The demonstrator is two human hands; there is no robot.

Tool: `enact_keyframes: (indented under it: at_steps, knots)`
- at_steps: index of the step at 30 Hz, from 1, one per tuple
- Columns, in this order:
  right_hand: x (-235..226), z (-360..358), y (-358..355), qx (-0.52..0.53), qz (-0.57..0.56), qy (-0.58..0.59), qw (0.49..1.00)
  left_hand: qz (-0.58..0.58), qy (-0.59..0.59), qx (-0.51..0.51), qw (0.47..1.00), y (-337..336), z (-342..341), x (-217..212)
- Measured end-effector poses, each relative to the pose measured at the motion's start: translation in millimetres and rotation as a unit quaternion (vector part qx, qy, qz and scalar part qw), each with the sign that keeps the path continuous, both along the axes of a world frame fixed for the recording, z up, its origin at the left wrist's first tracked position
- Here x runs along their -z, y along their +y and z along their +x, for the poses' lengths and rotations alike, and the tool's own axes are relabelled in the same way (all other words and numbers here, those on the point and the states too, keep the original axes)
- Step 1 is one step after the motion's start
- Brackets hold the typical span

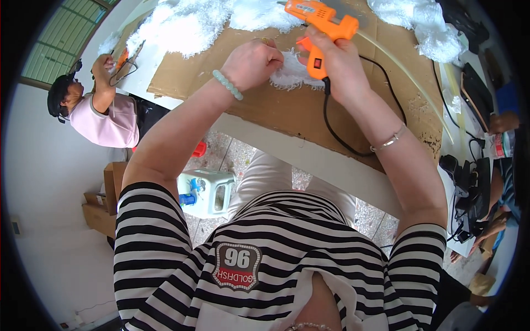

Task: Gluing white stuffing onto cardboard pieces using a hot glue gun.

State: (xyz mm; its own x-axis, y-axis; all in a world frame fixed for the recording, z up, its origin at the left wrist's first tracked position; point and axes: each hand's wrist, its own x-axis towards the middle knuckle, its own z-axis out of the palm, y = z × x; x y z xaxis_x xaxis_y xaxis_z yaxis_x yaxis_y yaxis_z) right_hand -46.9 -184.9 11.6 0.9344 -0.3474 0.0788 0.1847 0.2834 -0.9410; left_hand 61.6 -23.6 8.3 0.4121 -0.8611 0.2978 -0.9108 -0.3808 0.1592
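My right hand is wrapped round the handle of an orange hot glue gun, its nozzle pointing to the far left. From the gun's back end runs a long translucent glue stick, and a black cord hangs from the handle. My left hand is closed, fingertips pinched at the left edge of a white fringed fluffy piece. That piece lies on a brown cardboard sheet, partly behind the gun's handle. What exactly sits between the left fingertips is hidden.
Piles of white fluffy material lie at the far left, with more fluffy bundles at the far right. At the right edge are black plugs and cords. A person in pink works at left. A pale plastic stool stands below the table.
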Motion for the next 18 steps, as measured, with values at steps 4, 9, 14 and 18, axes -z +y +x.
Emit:
enact_keyframes:
  at_steps: [4,9,14,18]
  knots:
    - [14.5,8.2,9.8,-0.004,-0.018,0.031,0.999,-0.012,0.0,0.011,1.0,12.2,0.9,1.8]
    - [14.8,0.2,13.9,-0.013,-0.034,0.031,0.999,-0.149,0.293,-0.035,0.944,31.8,2.8,-5.5]
    - [13.7,-4.1,18.6,-0.014,-0.028,0.042,0.999,-0.109,0.11,0.019,0.988,35.3,-13.1,-8.7]
    - [12.3,-6.0,19.9,-0.021,-0.023,0.038,0.999,-0.049,-0.08,0.08,0.992,26.3,-19.5,-12.3]
